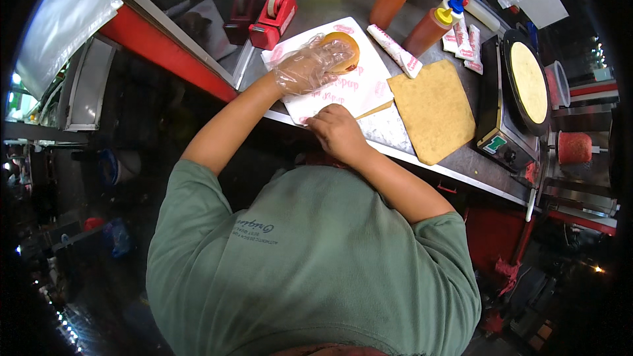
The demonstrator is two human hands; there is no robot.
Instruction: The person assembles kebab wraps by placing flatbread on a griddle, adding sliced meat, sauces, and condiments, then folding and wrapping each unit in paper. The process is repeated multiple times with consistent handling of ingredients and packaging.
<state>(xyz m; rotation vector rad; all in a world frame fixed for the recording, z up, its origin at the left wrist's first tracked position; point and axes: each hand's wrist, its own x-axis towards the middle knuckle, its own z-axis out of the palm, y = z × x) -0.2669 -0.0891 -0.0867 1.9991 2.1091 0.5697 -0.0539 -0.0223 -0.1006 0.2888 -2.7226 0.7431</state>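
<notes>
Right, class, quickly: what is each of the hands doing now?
Left hand: gloved, closed around the round bun.
Right hand: bare, curled on the wrapping paper edge.

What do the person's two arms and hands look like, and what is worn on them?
The left hand wears a thin, clear, crinkled plastic glove. The right hand is bare. Both forearms are uncovered; short green shirt sleeves end above the elbows.
</notes>
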